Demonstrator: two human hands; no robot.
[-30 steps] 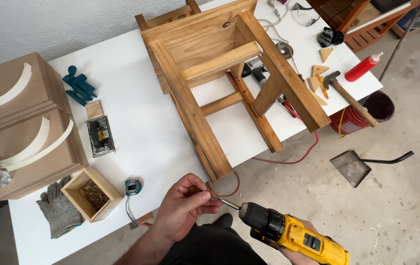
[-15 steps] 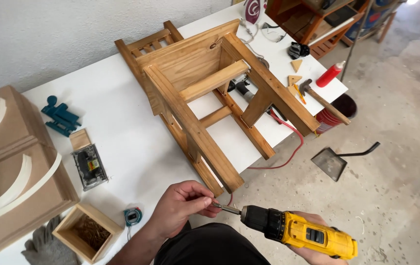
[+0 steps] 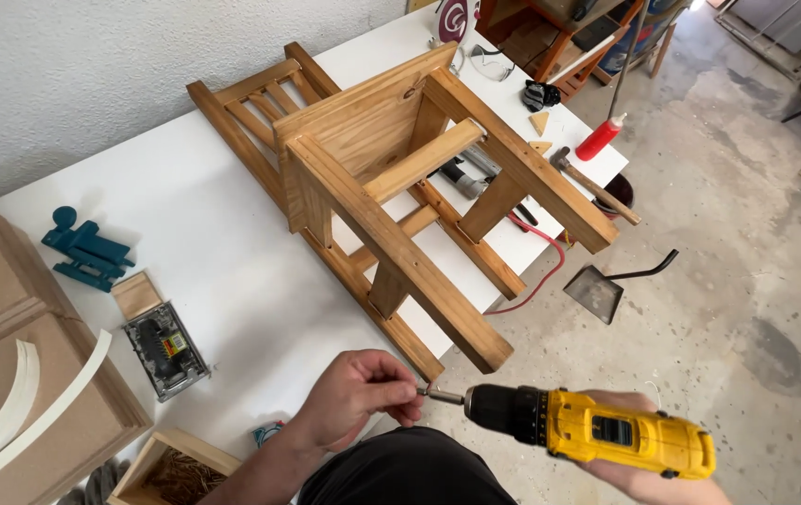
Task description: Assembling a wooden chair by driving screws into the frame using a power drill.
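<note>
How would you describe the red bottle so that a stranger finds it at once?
Start at the white table and follow the wooden chair to the far right corner. The red bottle lies there beside the hammer; it alone is bright red with a white tip.

Yellow-and-black drill (image 3: 597,432), honey-brown wooden chair (image 3: 391,178), white table (image 3: 223,271), red bottle (image 3: 599,138).

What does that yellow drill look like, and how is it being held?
The cordless drill has a yellow plastic-looking body with dark patches and a black chuck at the front. It lies roughly level, nose pointing to the person's left, low in the view, partly over the concrete floor near the white table. The right hand grips it from below. A short metal bit sticks out of the chuck; the left hand pinches at its tip, holding something small I cannot make out.
</note>
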